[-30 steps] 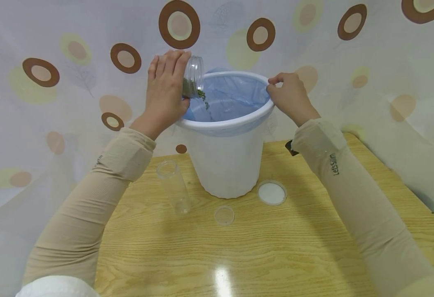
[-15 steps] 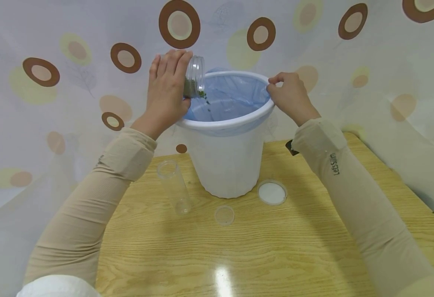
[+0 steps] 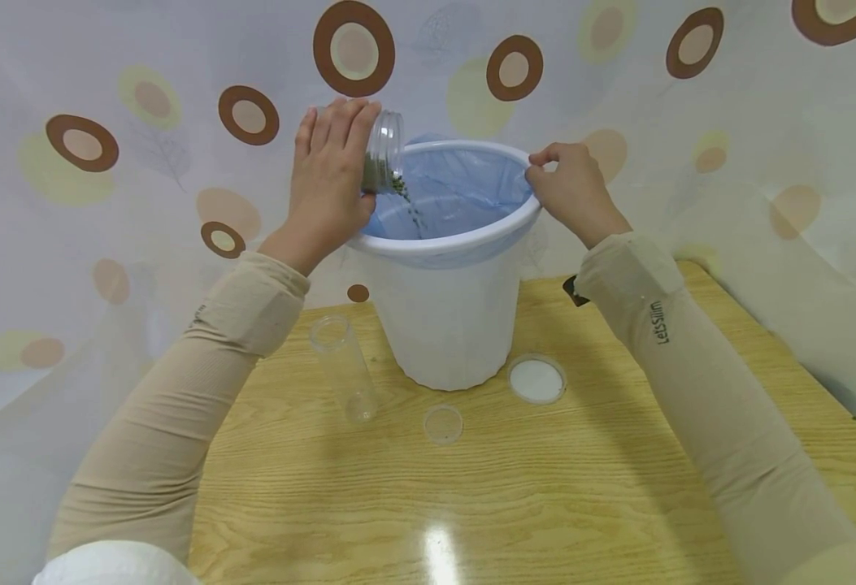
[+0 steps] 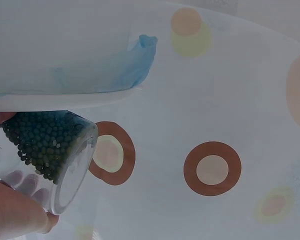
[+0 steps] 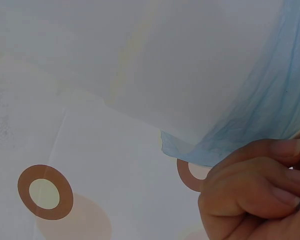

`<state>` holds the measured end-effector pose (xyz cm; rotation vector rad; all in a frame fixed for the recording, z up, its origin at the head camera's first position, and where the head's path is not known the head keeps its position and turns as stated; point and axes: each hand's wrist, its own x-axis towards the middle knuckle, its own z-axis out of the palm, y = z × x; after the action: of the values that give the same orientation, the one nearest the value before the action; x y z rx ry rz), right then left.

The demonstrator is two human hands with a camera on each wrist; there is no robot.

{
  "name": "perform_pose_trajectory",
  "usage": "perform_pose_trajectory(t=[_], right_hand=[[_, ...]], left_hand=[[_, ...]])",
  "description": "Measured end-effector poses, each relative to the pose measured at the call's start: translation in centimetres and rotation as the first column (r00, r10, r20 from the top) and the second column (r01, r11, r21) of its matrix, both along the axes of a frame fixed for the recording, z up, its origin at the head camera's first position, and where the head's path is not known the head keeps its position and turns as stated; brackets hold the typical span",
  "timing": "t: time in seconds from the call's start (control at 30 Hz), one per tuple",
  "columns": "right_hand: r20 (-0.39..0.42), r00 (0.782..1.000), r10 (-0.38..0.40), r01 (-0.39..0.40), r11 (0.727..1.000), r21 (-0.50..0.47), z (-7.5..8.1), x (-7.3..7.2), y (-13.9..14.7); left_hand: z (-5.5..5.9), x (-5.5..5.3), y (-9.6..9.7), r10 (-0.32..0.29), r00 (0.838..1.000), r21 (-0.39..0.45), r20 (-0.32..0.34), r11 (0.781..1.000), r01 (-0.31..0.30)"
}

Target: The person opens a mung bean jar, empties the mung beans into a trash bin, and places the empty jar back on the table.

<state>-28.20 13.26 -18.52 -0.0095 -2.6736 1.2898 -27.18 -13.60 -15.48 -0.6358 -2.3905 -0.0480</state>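
Observation:
My left hand (image 3: 330, 175) grips a clear jar (image 3: 389, 142) tipped sideways over the left rim of a white trash bin (image 3: 445, 317). Small green beans (image 4: 42, 140), which look like mung beans, lie along the jar's lower side in the left wrist view. From its mouth a thin stream of beans (image 3: 414, 213) falls into the bin. A blue bag (image 3: 464, 175) lines the bin and folds out under its white rim. At the right side of the rim, my right hand (image 3: 574, 191) pinches the edge with curled fingers (image 5: 250, 185).
A tall clear container (image 3: 343, 370) stands uncapped left of the bin on the wooden table (image 3: 398, 504). In front of the bin lie a small clear lid (image 3: 443, 424) and a white round lid (image 3: 536, 380). A patterned sheet (image 3: 428, 49) hangs close behind.
Beans keep falling from the jar; the stream thinned half a second ago and is fuller now. Both hands hold nearly the same places, the left having shifted very slightly right.

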Motion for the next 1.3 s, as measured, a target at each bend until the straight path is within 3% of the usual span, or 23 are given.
perform_pose_trajectory(t=[1.3], right_hand=[[0.014, 1.0, -0.004, 0.005, 1.0, -0.008, 0.02, -0.06, -0.01]], left_hand=[[0.0, 0.31, 0.19, -0.009, 1.0, -0.051, -0.016, 0.999, 0.008]])
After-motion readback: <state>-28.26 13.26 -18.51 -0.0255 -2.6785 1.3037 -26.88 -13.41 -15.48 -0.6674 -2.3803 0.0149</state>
